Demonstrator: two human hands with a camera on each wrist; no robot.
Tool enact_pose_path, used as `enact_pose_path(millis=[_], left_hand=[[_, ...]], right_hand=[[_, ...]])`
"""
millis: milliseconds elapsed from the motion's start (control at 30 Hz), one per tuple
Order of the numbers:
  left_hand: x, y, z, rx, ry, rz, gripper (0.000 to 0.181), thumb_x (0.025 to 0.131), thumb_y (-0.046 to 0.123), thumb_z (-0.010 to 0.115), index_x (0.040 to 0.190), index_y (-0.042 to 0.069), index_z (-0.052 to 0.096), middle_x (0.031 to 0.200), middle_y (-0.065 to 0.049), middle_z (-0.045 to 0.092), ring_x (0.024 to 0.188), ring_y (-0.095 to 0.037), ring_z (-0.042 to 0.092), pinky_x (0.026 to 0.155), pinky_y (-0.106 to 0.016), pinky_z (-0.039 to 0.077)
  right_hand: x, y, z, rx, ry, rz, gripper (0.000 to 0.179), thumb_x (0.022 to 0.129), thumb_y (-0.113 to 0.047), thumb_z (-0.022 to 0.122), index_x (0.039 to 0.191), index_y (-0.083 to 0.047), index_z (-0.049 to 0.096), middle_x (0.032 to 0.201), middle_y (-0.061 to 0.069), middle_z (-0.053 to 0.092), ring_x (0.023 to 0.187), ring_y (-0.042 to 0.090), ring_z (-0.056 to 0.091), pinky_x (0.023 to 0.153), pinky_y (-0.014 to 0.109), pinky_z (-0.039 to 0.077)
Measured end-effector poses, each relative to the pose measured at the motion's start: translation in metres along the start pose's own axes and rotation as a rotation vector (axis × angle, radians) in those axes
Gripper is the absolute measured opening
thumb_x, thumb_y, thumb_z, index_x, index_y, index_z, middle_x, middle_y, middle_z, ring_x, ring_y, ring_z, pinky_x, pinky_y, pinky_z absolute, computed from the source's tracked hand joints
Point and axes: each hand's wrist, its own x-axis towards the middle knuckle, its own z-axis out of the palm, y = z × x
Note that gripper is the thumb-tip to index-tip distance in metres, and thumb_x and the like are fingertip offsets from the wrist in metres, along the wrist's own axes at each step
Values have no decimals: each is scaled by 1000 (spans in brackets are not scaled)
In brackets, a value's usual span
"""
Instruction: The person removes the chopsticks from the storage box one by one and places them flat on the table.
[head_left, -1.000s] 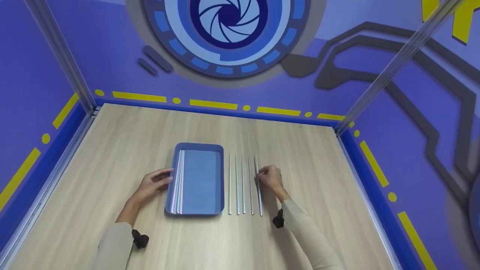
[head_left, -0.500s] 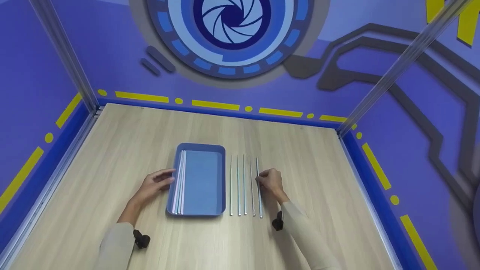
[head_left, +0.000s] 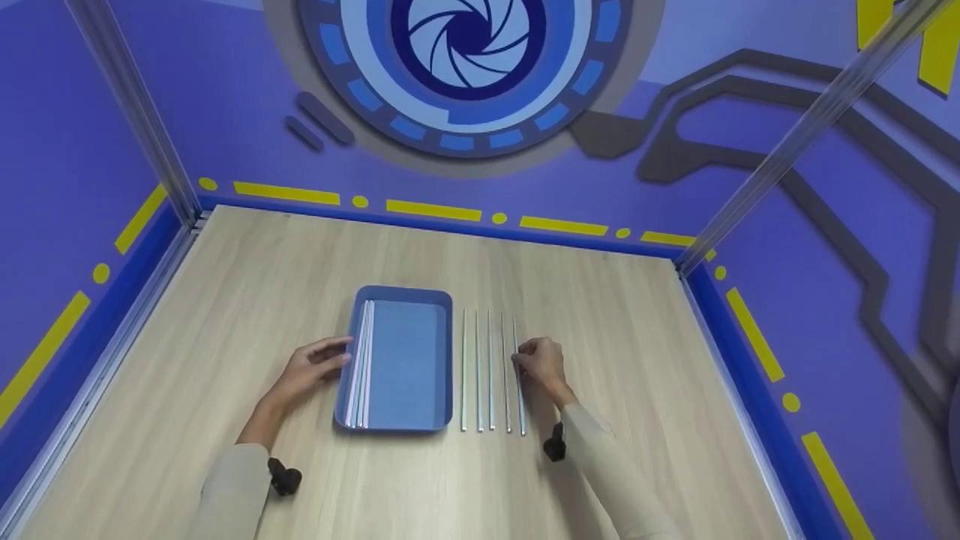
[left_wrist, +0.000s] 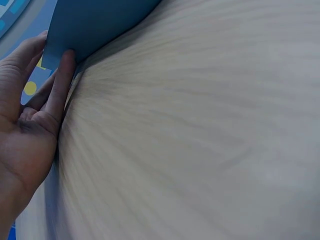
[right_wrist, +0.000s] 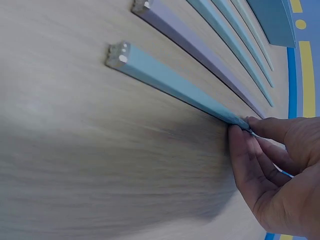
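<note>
A blue rectangular tray (head_left: 448,367) lies on the wooden table, several chopsticks (head_left: 363,367) lined up along its left inner side. My left hand (head_left: 307,369) touches the tray's left wall with extended fingertips; the left wrist view shows those fingers (left_wrist: 64,75) against the wall's outside. Right of the tray, several chopsticks lie side by side, roughly parallel. At the rightmost one, a light blue chopstick (right_wrist: 165,79) with a silvery patterned end, my right hand (head_left: 544,361) pinches the shaft between thumb and fingertips. Beside it lies a lilac chopstick (right_wrist: 195,49).
The wooden table (head_left: 600,300) is bordered by blue printed panels (head_left: 225,112) at the back and sides. Metal posts (head_left: 127,97) rise at the rear corners. A black wrist camera (head_left: 284,477) sits on the left sleeve and another camera (head_left: 555,442) on the right.
The head view has shifted slightly, carrying the whole scene a little to the right. The rightmost chopstick, still pinched, now lies a little closer to its neighbour. The left hand stays at the tray.
</note>
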Motion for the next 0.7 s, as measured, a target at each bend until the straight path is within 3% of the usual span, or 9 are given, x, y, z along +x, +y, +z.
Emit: enact_pose_path(millis=[333,533,700], left_hand=[[0,1,-2,15,-5,10,51,99,7,66,144,-10,49,144,-27,55,112,-8,67,92,-24,60],[2,0,-1,0,7,3,51,98,6,67,144,-10,50,142,-27,56,109,-7,67,92,-24,60],[0,-1,0,9,14,-4,52,98,7,68,144,-8,51,142,-28,56,107,-6,67,91,-25,61]], right_hand=[[9,-8,-8,-96,-2,-28,12,89,-4,75,95,6,77,81,14,76,61,13,64,52,18,51],[11,-34,-14,-128,-13,-104,14,92,-6,73,99,5,77,91,16,76,71,16,66,61,23,54],[11,-60,-7,-108,-64,-127,15,95,-9,70,103,3,76,93,15,76,75,18,69,64,26,57]])
